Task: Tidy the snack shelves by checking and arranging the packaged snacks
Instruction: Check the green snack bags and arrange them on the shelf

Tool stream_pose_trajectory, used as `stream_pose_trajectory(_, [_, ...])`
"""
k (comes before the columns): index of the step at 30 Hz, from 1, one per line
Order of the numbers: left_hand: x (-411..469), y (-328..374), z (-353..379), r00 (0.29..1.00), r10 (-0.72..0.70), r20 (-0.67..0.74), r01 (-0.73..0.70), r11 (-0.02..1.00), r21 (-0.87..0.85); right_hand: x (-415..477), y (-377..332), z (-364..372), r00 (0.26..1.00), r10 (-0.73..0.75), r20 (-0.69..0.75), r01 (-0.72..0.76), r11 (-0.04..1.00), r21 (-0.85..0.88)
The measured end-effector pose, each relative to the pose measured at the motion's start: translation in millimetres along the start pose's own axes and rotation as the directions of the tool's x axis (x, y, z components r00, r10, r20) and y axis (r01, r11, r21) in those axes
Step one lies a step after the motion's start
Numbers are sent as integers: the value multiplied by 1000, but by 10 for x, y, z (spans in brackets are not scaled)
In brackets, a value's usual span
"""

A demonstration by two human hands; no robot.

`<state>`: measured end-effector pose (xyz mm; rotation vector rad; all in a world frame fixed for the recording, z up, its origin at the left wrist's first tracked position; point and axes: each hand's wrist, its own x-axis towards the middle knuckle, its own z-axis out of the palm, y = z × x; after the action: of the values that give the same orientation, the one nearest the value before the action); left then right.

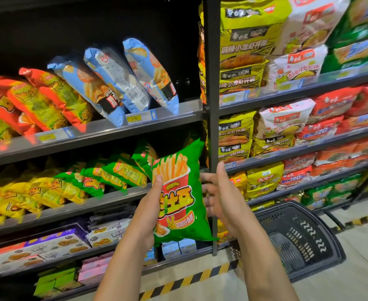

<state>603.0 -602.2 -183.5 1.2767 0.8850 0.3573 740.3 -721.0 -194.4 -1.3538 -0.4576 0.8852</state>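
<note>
Forearms (122, 257) up before snack shelf (81, 204); green fries bag (178, 192) upright in front of it. Left hand (151, 205) grips left edge; right hand (219, 198) relaxed, fingers touching right edge. Likely light, puffy, slippery, chips fragile: hold by edges, no squeezing.

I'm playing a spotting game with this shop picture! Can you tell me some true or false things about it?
1. The left hand holds a green snack bag. True.
2. That bag shows cookies. False: it shows fries.
3. The blue bags lean on a shelf above the shelved green bags. True.
4. The basket on the floor is red. False: it is black.
</note>
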Motion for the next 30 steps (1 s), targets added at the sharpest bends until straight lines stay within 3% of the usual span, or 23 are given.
stream_pose_trajectory(12, [-58, -7, 112, 989, 148, 18, -149, 988, 37, -184, 24, -35, 989, -21, 144, 36, 994, -105])
stream_pose_trajectory(20, [-91, 16, -8, 919, 301, 253, -321, 946, 39, -121, 164, -268, 980, -132, 149, 124, 990, 60])
stream_pose_trajectory(24, [-17, -21, -125, 893, 313, 323, -344, 938, 42, -113, 167, -333, 971, -186, 148, 172, 980, 100])
stream_pose_trajectory(30, [6, 22, -56, 909, 334, 249, -344, 939, -6, -66, 129, -354, 967, -156, 200, 142, 986, 82])
